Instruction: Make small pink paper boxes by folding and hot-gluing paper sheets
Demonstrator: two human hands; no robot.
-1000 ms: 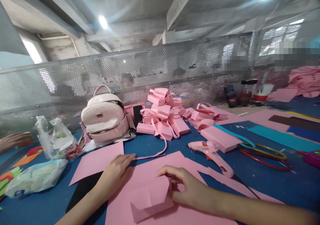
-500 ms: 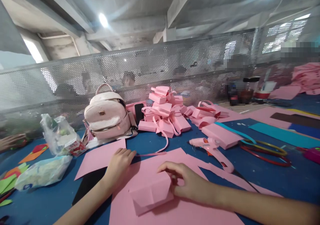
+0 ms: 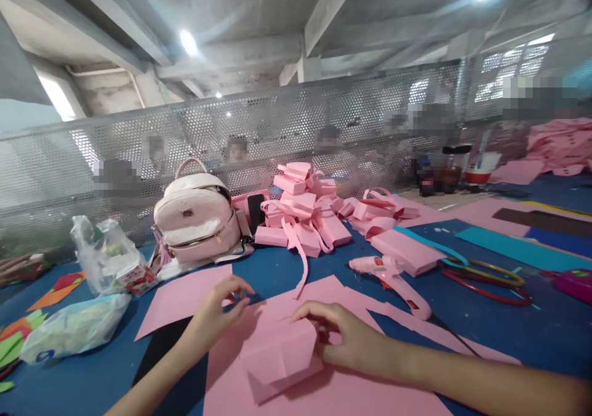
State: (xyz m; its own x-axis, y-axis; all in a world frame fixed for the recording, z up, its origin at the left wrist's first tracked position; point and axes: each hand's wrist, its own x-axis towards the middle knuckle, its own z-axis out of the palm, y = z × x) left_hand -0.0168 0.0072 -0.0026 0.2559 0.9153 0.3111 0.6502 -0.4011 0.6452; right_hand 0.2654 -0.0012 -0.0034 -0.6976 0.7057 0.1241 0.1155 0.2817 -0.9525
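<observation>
My right hand point(image 3: 340, 336) is closed around the right end of a folded pink paper box point(image 3: 282, 360), which rests tilted on a large pink sheet point(image 3: 231, 379). My left hand point(image 3: 226, 302) hovers left of the box, thumb and fingers apart with nothing between them. Just beyond the two hands, a curled pink paper strip point(image 3: 301, 274) hangs down from a heap of pink paper boxes point(image 3: 300, 209). A pink glue gun point(image 3: 393, 280) lies right of my right hand, on the blue table.
A pale pink backpack point(image 3: 194, 212) stands behind my left hand. Left of it are a plastic bag point(image 3: 99, 249) and a soft white-and-blue packet point(image 3: 78, 330). Red and yellow rings point(image 3: 490, 280) lie at the right, near a purple object point(image 3: 576, 285). A perforated metal screen point(image 3: 277, 120) runs behind.
My left hand has let go of the pink strip's end and opened. The strip's end has swung to the right, toward the heap. My right hand keeps the box in the same place.
</observation>
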